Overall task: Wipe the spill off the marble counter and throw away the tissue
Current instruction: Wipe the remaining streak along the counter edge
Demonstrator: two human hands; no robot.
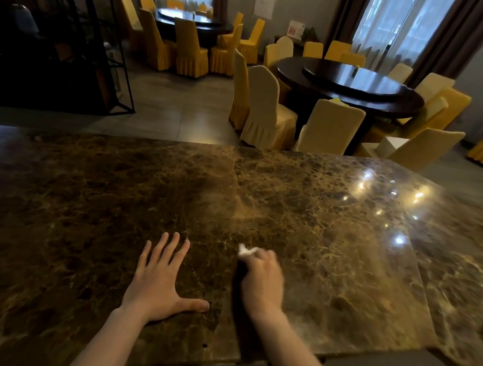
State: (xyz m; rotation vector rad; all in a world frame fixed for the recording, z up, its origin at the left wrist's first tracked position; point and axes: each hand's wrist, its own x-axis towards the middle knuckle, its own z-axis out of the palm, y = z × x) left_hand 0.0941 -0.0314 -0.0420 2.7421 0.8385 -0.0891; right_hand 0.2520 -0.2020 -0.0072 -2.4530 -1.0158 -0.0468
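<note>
Right hand (262, 281) fisting tissue (245, 251), tip pointing away, counter (344, 247)

Your left hand (157, 282) lies flat on the desk (344, 247) near its front edge, and your right hand (262, 281) sits just beside it to the right, with the tissue (245, 250) at the far end of its fingers (268, 256), low over the desk. Beyond the desk's far edge a round table (353, 85) ringed by chairs (265, 110) stands to the right. A second round table (194, 22) lies farther back, centre-left, and a shelf rack (81, 43) stands on the left.
</note>
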